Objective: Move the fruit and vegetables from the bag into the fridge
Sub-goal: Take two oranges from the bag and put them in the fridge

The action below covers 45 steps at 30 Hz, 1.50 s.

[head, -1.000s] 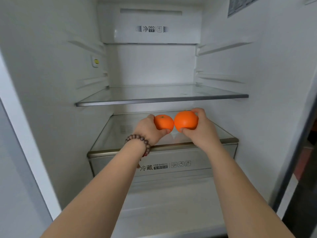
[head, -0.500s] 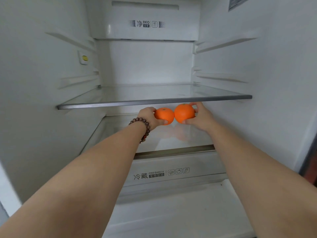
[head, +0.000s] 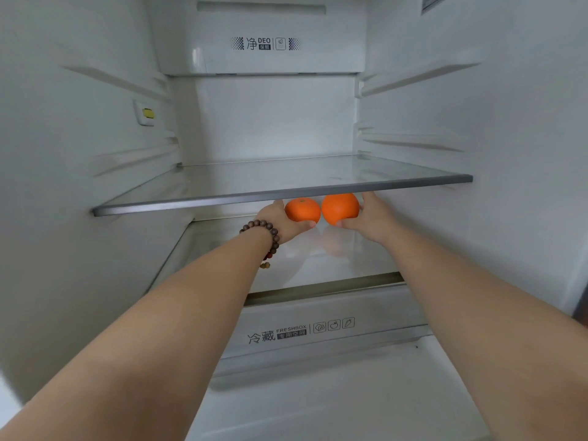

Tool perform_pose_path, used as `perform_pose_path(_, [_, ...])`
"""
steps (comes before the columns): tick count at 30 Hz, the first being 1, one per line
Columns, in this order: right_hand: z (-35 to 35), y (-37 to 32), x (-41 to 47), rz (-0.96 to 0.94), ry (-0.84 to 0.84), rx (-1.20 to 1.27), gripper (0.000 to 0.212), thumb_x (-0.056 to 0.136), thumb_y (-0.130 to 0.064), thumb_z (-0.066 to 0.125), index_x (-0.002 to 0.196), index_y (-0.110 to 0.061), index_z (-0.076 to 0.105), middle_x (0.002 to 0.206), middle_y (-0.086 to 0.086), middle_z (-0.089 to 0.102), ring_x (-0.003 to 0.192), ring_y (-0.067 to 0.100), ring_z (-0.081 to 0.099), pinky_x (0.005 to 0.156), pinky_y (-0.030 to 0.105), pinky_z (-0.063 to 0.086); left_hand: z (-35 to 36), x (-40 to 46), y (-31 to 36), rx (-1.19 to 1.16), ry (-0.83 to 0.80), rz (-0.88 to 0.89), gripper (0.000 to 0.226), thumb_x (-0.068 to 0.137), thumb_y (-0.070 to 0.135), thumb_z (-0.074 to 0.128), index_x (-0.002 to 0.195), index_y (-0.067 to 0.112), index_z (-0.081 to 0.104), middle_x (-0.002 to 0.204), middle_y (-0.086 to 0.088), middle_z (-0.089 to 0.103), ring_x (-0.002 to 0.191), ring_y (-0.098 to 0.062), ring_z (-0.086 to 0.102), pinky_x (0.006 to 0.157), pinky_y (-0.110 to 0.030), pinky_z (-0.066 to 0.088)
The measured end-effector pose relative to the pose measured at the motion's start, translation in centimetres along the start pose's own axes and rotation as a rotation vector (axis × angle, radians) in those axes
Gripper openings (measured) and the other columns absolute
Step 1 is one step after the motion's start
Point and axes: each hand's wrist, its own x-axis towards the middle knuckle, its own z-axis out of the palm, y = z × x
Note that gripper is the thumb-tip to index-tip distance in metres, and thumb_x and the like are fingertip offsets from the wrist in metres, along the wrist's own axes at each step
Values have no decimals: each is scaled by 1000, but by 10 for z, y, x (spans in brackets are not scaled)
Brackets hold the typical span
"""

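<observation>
White fridge interior (head: 270,122): just below the front edge of the glass shelf (head: 283,194), left hand (head: 281,222) grips one orange (head: 302,210) and right hand (head: 372,218) grips the other orange (head: 339,208), fruits side by side, nearly touching.

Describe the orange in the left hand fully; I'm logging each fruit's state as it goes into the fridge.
The left orange is round, bright orange and smooth-skinned, with a small greenish stem mark on top. The left hand grips it from the side and below, above the lower glass shelf, just under the upper shelf's front edge. It sits against or very near the right hand's orange.
</observation>
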Motion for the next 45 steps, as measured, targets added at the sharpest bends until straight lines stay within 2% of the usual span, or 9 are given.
perform_pose_path(2, [-1,-4,-7,6,30,-27,92,64,-29,82,138,-22,29,136,6,48,122,27,49,97,44,44,-2,-9,2,25,5,7,88,80,62,57,143,9,26,138,-10,46,122,-27,49,87,-31,41])
perform_pose_path(5, [-1,-15,-27,14,111,-102,85,69,-36,76,139,-23,29,138,6,45,124,27,47,94,39,43,-8,-29,4,132,53,43,84,83,65,49,141,9,29,138,-12,46,122,-28,48,96,-37,44])
perform_pose_path(7, [2,-24,-46,0,165,-195,79,75,-42,67,141,-21,30,142,8,41,129,28,42,101,43,41,-12,-45,5,240,87,74,81,84,68,41,140,10,32,138,-11,46,124,-28,46,101,-43,41])
perform_pose_path(14, [19,-43,-134,-216,279,-408,62,91,-40,49,141,-8,34,150,15,32,139,30,27,114,40,25,-10,-111,2,266,244,186,80,90,61,32,149,9,18,153,-10,28,143,-24,20,117,-44,15])
perform_pose_path(23, [41,-59,-247,-55,355,-401,61,92,-40,49,142,-8,34,151,13,30,142,25,22,115,34,20,8,-203,-21,176,241,375,78,91,53,37,150,10,11,158,-10,13,147,-23,5,119,-44,2])
perform_pose_path(27, [50,-57,-316,50,380,-448,61,94,-41,45,144,-10,29,154,10,26,143,22,19,117,33,17,23,-257,-25,133,174,532,78,92,55,34,150,10,10,159,-10,8,147,-23,1,119,-40,-2])
perform_pose_path(36, [33,-26,-489,377,464,-596,56,94,-37,46,143,-11,34,152,8,29,143,21,19,117,31,13,95,-382,0,-6,-129,768,74,93,55,32,150,13,12,159,-5,11,147,-19,3,120,-39,-1])
perform_pose_path(41, [9,-16,-594,595,606,-611,52,95,-35,45,142,-14,36,151,5,32,141,20,23,116,34,23,143,-461,36,-82,-271,894,74,92,55,36,149,13,17,157,-4,21,146,-19,10,120,-40,4])
perform_pose_path(45, [-17,-15,-684,762,722,-658,52,95,-35,46,141,-13,37,151,5,32,141,21,23,113,32,23,175,-531,69,-87,-378,1060,72,91,55,37,147,12,22,153,-6,29,143,-21,19,118,-43,13])
